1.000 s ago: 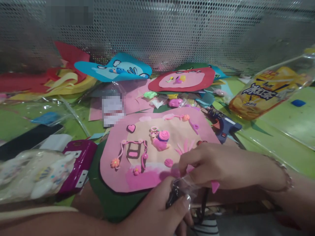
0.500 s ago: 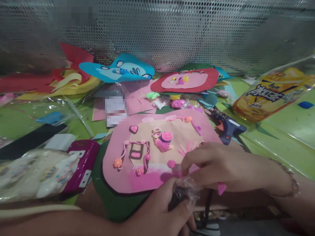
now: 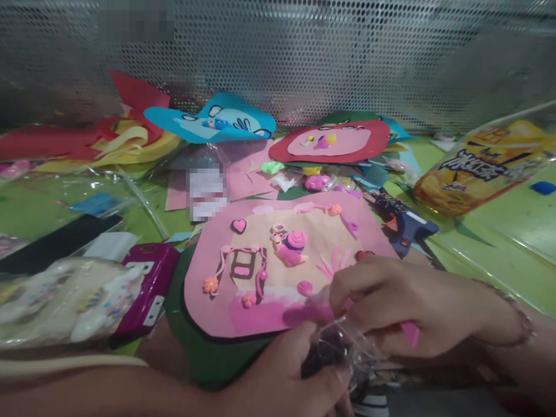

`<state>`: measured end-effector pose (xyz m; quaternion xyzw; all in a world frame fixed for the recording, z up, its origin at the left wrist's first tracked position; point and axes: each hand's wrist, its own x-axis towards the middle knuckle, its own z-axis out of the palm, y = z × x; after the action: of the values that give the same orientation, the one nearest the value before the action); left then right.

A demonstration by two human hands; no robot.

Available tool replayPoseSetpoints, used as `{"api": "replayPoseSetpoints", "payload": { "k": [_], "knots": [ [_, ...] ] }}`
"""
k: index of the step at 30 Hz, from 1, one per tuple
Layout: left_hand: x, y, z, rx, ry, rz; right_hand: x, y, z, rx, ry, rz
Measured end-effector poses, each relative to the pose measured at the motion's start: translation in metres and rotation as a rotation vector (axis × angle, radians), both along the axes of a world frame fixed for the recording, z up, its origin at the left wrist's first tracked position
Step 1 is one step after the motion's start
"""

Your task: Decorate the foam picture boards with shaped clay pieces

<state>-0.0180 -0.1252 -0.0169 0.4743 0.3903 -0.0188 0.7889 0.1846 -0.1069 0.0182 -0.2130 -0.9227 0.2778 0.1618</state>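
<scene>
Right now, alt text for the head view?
The left hand holds a clear plastic bag and something dark; the right hand, a pink piece showing beneath it, is close by. Beyond lies a pink paper picture with a snail.

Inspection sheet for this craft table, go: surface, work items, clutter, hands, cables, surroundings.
Surface: green tabletop, visible at both sides.
Work items: pink collage with a raised pink snail, lying over green card.
Clutter: yellow-labelled bottle leaning at right, dark blue tool, magenta case, blue cutout and red cutout at the back.
Hands: left hand grips a clear plastic bag with something dark in or behind it; right hand is curled beside it, a pink piece showing at its fingers.
Cables: nothing seen that is clearly a cable.
Surroundings: perforated metal panel behind the table.
</scene>
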Motion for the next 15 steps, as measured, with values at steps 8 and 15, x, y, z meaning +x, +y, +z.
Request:
{"api": "replayPoseSetpoints", "payload": {
  "k": [8,15],
  "knots": [
    [-0.0011,-0.0031,-0.0045,-0.002,-0.008,0.048,-0.0038,-0.0002,0.0057,-0.039,0.155,-0.011],
    [0.0003,-0.0017,-0.0067,-0.014,-0.031,0.058,-0.0044,-0.0037,-0.0002,0.024,-0.171,-0.037]
  ]
}}
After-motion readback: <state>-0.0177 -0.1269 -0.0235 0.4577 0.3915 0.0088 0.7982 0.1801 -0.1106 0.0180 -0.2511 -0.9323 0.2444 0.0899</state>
